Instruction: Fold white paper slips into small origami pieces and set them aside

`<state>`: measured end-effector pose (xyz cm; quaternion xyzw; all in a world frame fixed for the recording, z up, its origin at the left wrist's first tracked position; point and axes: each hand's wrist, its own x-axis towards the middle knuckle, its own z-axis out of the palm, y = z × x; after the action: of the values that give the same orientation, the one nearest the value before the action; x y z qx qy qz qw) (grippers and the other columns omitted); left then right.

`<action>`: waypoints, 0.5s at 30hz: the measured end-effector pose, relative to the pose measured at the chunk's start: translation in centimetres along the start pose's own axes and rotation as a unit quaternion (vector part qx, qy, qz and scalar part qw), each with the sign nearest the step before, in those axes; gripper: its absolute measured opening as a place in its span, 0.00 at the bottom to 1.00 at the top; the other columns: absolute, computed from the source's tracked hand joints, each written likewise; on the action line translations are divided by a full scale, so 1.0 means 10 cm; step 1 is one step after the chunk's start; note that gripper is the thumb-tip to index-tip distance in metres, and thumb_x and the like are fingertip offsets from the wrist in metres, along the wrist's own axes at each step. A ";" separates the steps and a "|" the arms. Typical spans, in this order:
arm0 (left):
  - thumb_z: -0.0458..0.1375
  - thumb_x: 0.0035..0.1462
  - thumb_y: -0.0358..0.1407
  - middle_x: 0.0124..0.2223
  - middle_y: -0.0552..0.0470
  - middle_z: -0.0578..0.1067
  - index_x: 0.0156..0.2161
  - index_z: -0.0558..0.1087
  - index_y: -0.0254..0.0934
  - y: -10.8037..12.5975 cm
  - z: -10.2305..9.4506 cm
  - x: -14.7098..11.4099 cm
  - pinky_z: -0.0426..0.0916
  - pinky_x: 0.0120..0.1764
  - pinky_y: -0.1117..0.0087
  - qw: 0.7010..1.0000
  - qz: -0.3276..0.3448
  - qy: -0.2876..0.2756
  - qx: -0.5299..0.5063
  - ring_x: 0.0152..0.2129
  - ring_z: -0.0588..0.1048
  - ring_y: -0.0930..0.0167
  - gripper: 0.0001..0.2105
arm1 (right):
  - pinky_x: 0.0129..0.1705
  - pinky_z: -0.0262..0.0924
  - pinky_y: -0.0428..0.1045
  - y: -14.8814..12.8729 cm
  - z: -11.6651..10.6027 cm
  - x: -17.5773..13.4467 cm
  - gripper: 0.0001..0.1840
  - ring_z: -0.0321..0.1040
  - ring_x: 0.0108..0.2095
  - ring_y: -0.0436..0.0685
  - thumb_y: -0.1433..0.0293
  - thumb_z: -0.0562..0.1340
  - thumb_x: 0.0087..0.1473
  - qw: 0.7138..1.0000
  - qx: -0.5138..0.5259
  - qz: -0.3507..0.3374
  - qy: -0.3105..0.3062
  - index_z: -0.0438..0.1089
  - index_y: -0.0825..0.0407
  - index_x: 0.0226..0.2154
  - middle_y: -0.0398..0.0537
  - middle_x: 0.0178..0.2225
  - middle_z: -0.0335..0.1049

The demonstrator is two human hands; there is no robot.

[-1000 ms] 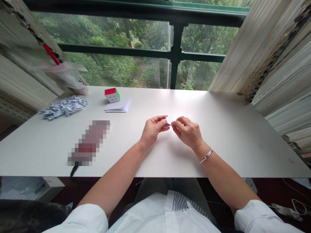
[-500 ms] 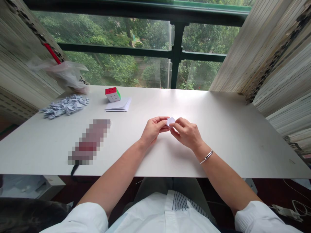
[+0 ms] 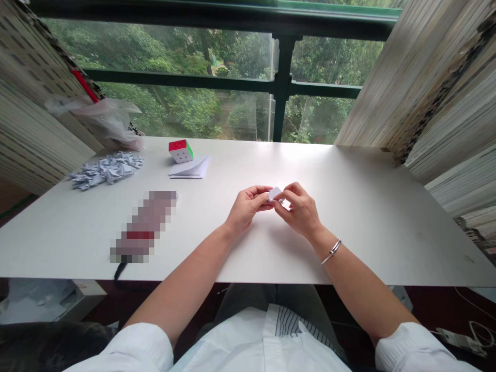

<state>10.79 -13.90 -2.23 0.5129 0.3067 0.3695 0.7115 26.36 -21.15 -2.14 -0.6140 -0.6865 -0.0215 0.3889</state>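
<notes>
A small folded piece of white paper (image 3: 275, 193) is held between my two hands, just above the white table. My left hand (image 3: 248, 206) pinches its left edge between thumb and fingers. On the right side, my right hand (image 3: 297, 207) grips the paper with thumb and index finger, the other fingers curled. Part of the paper is hidden behind the right fingers. A silver bracelet (image 3: 331, 252) circles my right wrist.
On the white table (image 3: 368, 217), a pile of folded paper pieces (image 3: 106, 170) lies at far left. A puzzle cube (image 3: 181, 151) rests on white paper sheets (image 3: 189, 168). A blurred-out object (image 3: 143, 227) with a black strap lies nearer. A plastic bag (image 3: 112, 119) stands by the window.
The paper has turned in my fingers and shows a different face. My right hand has shifted its grip, its fingers raised slightly. The other things on the table stay where they were.
</notes>
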 end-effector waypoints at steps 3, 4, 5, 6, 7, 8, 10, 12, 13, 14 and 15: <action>0.63 0.50 0.33 0.34 0.49 0.78 0.43 0.73 0.33 -0.02 0.00 0.00 0.73 0.41 0.66 0.999 -0.023 0.012 0.032 0.31 0.78 0.72 0.13 | 0.34 0.63 0.47 0.07 0.02 0.03 0.07 0.68 0.39 0.54 0.63 0.65 0.54 0.996 0.066 0.056 -0.037 0.76 0.47 0.33 0.49 0.45 0.66; 0.62 0.51 0.33 0.34 0.49 0.78 0.43 0.73 0.33 -0.03 -0.01 0.00 0.73 0.40 0.66 0.998 -0.031 0.014 0.057 0.30 0.77 0.72 0.12 | 0.34 0.63 0.47 0.11 0.03 0.04 0.06 0.68 0.36 0.52 0.63 0.65 0.54 0.992 0.086 0.066 -0.067 0.77 0.47 0.33 0.49 0.45 0.66; 0.61 0.51 0.32 0.34 0.50 0.78 0.42 0.73 0.33 -0.04 -0.01 0.00 0.73 0.39 0.66 0.994 -0.035 0.018 0.097 0.29 0.77 0.72 0.12 | 0.35 0.63 0.47 0.14 0.04 0.04 0.06 0.68 0.34 0.50 0.64 0.65 0.54 0.987 0.100 0.070 -0.102 0.77 0.47 0.33 0.47 0.43 0.67; 0.60 0.52 0.32 0.34 0.50 0.77 0.42 0.73 0.34 -0.06 -0.02 0.00 0.73 0.38 0.67 0.987 -0.033 0.023 0.154 0.28 0.76 0.72 0.11 | 0.35 0.63 0.47 0.17 0.05 0.05 0.06 0.67 0.32 0.49 0.65 0.65 0.54 0.983 0.106 0.071 -0.132 0.77 0.47 0.33 0.47 0.41 0.68; 0.59 0.52 0.32 0.34 0.50 0.77 0.42 0.74 0.35 -0.06 -0.03 0.00 0.72 0.38 0.67 0.974 -0.022 0.028 0.222 0.28 0.76 0.72 0.10 | 0.35 0.62 0.48 0.20 0.06 0.05 0.06 0.67 0.30 0.49 0.65 0.65 0.55 0.980 0.103 0.069 -0.158 0.77 0.47 0.33 0.46 0.39 0.69; 0.58 0.52 0.32 0.34 0.51 0.77 0.41 0.75 0.36 -0.07 -0.04 0.00 0.71 0.38 0.67 0.954 -0.002 0.034 0.298 0.28 0.75 0.72 0.10 | 0.35 0.61 0.48 0.22 0.07 0.05 0.06 0.66 0.30 0.49 0.65 0.65 0.55 0.978 0.092 0.066 -0.177 0.78 0.47 0.33 0.46 0.38 0.70; 0.59 0.51 0.32 0.36 0.51 0.76 0.38 0.77 0.39 -0.06 -0.08 0.00 0.69 0.40 0.67 0.901 0.046 0.034 0.431 0.30 0.75 0.71 0.09 | 0.37 0.60 0.48 0.23 0.07 0.05 0.06 0.66 0.33 0.52 0.64 0.65 0.55 0.977 0.052 0.054 -0.200 0.78 0.46 0.33 0.46 0.36 0.71; 0.59 0.51 0.33 0.38 0.51 0.75 0.34 0.79 0.40 -0.04 -0.13 0.01 0.68 0.39 0.68 0.857 0.076 0.013 0.510 0.31 0.74 0.71 0.06 | 0.38 0.58 0.49 0.23 0.07 0.05 0.06 0.66 0.38 0.55 0.63 0.65 0.55 0.976 0.013 0.039 -0.213 0.79 0.45 0.33 0.47 0.35 0.72; 0.59 0.51 0.33 0.37 0.51 0.75 0.32 0.79 0.40 -0.04 -0.15 0.02 0.68 0.38 0.69 0.846 0.078 -0.013 0.527 0.31 0.74 0.71 0.05 | 0.39 0.58 0.49 0.23 0.06 0.05 0.06 0.65 0.39 0.56 0.63 0.65 0.55 0.975 -0.001 0.033 -0.219 0.79 0.45 0.33 0.47 0.35 0.73; 0.59 0.52 0.33 0.37 0.52 0.75 0.32 0.79 0.40 -0.03 -0.18 0.03 0.67 0.38 0.70 0.842 0.081 -0.037 0.533 0.31 0.73 0.71 0.06 | 0.39 0.57 0.50 0.22 0.06 0.05 0.06 0.65 0.39 0.56 0.63 0.65 0.55 0.974 -0.010 0.027 -0.227 0.79 0.45 0.34 0.47 0.35 0.73; 0.59 0.52 0.33 0.36 0.52 0.75 0.31 0.79 0.40 -0.02 -0.20 0.04 0.67 0.37 0.71 0.838 0.085 -0.053 0.537 0.31 0.73 0.71 0.06 | 0.39 0.57 0.49 0.22 0.06 0.05 0.06 0.65 0.39 0.56 0.64 0.65 0.55 0.972 -0.014 0.023 -0.233 0.79 0.45 0.34 0.47 0.35 0.73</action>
<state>9.39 -12.60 -3.03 0.8574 0.3739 0.1784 0.3052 27.99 -19.92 -3.26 -0.6232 -0.7435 0.1218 0.2097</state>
